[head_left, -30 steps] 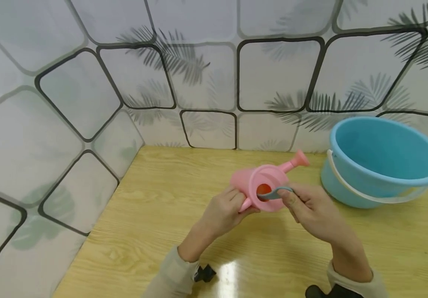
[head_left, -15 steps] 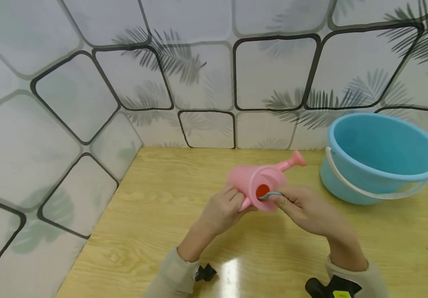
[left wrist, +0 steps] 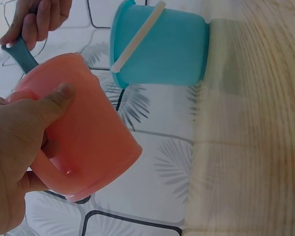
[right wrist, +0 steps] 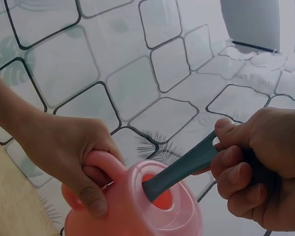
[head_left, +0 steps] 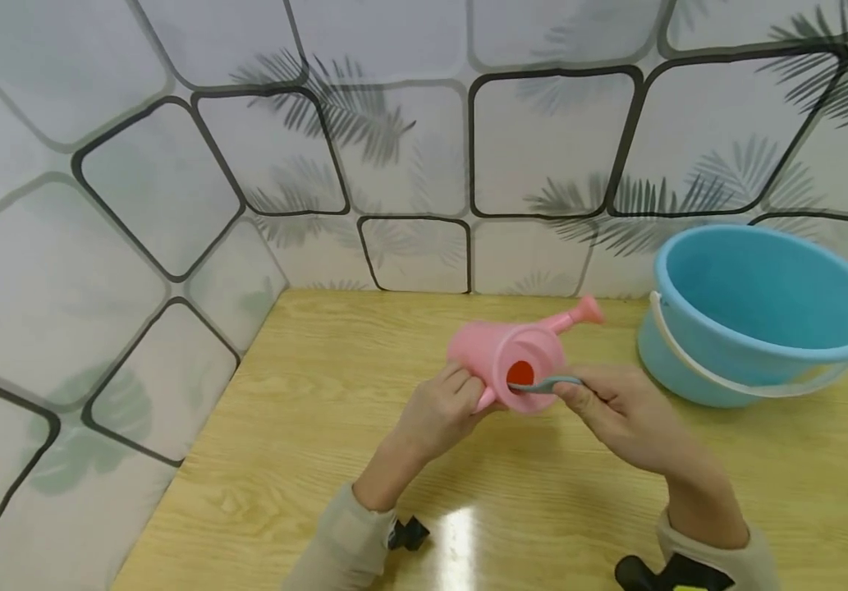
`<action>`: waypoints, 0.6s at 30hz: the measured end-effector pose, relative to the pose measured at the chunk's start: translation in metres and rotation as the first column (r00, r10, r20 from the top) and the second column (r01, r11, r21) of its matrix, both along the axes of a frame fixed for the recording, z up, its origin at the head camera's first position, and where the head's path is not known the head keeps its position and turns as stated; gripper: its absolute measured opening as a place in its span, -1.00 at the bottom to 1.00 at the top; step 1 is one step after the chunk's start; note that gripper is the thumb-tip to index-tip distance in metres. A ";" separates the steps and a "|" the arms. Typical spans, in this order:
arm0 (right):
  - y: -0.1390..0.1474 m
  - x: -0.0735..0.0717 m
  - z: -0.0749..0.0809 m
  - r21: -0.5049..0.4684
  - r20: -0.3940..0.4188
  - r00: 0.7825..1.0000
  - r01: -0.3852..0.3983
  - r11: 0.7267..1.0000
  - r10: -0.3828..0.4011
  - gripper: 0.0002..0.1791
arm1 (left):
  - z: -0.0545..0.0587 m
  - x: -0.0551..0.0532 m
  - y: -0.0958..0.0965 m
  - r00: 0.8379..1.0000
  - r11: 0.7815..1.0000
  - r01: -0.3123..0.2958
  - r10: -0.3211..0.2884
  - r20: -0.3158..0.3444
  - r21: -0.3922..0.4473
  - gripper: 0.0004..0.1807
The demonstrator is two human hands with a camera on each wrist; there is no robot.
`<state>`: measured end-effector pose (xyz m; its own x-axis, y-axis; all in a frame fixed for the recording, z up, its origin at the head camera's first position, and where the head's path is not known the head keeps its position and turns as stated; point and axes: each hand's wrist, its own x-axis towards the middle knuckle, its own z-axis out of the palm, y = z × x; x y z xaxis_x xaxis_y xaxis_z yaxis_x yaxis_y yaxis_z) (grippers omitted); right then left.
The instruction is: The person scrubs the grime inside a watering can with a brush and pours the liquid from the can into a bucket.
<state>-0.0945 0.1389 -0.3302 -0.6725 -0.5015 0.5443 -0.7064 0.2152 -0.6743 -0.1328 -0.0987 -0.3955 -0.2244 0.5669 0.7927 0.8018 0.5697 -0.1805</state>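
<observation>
A pink watering can [head_left: 479, 345] is tilted so its round opening faces the person, its spout pointing to the upper right. My left hand [head_left: 434, 414] grips its loop handle, with the thumb lying along the can's side [left wrist: 96, 128] in the left wrist view. Between thumb and fingers, my right hand [head_left: 626, 423] holds a blue-grey handle [right wrist: 187, 164] with a hole near its end. The far end of this tool goes into the can's opening, so its head is hidden and I cannot tell its kind. Orange-red shows inside the opening.
A light blue bucket [head_left: 734, 377] with a white carrying handle [head_left: 697, 369] stands at the right, near the back wall. Beneath the hands is a wood-grain table [head_left: 305, 394]. Patterned walls [head_left: 409, 156] border it at the back and left.
My right hand pushed the blue-grey handle deeper into the can, then drew it back, so more of it shows now. The left hand keeps its grip; the can shifted slightly.
</observation>
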 end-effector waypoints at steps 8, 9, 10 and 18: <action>-0.018 0.001 -0.004 0.014 0.016 0.992 0.122 0.992 -0.123 -0.74 | -0.001 0.000 0.000 1.000 1.000 -0.008 0.008 0.012 -0.003 -0.46; -0.018 0.001 -0.005 -0.015 0.008 0.991 0.132 0.991 -0.132 -0.72 | -0.001 0.000 -0.001 1.000 1.000 -0.009 0.010 0.014 -0.001 -0.47; -0.020 0.002 -0.004 -0.044 -0.010 0.989 0.145 0.988 -0.146 -0.70 | -0.001 0.000 -0.001 1.000 1.000 -0.010 0.010 0.020 0.008 -0.47; -0.041 0.008 -0.007 -0.157 0.038 0.968 0.253 0.955 -0.250 -0.64 | 0.003 0.001 -0.001 1.000 0.998 0.004 -0.005 0.009 0.059 -0.48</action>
